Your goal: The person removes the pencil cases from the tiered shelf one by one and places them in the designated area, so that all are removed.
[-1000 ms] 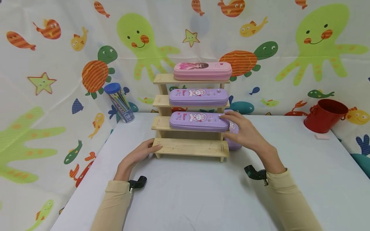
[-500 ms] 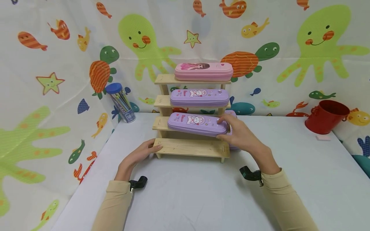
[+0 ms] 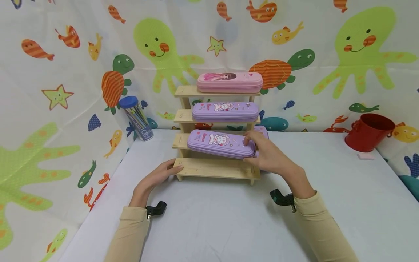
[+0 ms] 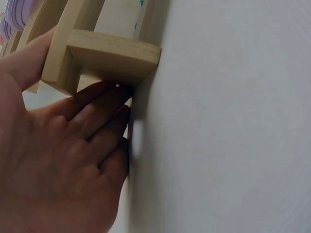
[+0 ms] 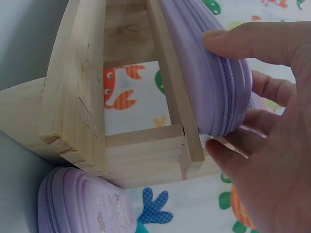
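A stepped wooden display rack (image 3: 216, 168) stands on the white table. My left hand (image 3: 160, 174) holds its lowest step at the left end, thumb on top and fingers against the end support (image 4: 114, 56). My right hand (image 3: 270, 154) grips the right end of a purple zippered pencil case (image 3: 219, 142) with a cartoon print. That case slants down to the right at the second step from the bottom; in the right wrist view it lies close to the step's edge, thumb on one face and fingers round the other. Another purple pencil case (image 3: 226, 111) and a pink one (image 3: 230, 82) sit on the upper steps.
Behind the rack's right side stands another purple pencil case (image 5: 87, 201), partly hidden. A clear tub of pencils with a blue lid (image 3: 136, 118) leans at the back left. A red bucket (image 3: 368, 133) and small pink block (image 3: 365, 156) are at the right.
My right hand has drawn the purple pencil case forward and slightly left, its right end dipping below the step. My left hand stays on the rack.
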The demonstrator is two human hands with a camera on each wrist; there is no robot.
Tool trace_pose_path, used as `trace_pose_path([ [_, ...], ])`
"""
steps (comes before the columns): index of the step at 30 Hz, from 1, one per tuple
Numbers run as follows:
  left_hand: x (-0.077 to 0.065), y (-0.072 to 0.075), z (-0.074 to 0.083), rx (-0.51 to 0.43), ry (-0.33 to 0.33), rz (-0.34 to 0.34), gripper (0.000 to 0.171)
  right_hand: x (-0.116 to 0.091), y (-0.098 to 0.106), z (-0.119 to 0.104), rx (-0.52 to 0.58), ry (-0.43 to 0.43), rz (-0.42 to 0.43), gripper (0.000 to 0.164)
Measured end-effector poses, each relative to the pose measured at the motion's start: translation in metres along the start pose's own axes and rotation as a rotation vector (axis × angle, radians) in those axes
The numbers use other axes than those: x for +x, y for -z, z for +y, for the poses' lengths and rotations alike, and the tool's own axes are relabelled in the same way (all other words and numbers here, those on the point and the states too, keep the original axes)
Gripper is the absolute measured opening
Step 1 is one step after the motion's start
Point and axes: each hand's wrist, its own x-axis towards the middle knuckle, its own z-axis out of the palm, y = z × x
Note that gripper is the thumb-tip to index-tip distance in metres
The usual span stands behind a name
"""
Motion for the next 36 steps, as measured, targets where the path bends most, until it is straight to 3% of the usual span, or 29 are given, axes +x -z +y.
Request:
trace_pose_path([
  [5, -0.001, -0.001, -0.001, -0.003, -0.003, 0.003, 0.069, 0.001, -0.001, -0.002, -0.014, -0.002, -0.013, 0.048],
  [12, -0.001, -0.001, 0.0, 0.002, -0.002, 0.006, 0.069, -0.002, 0.001, -0.009, -0.073, -0.065, -0.058, 0.066],
  [21, 0.0, 0.0, -0.002, 0.021, -0.019, 0.002, 0.067, -0.006, 0.001, -0.01, -0.089, -0.051, -0.047, 0.066],
  [36, -0.001, 0.0, -0.002, 0.018, -0.025, 0.004, 0.065, -0.014, 0.015, -0.009, -0.031, 0.083, 0.108, 0.063],
])
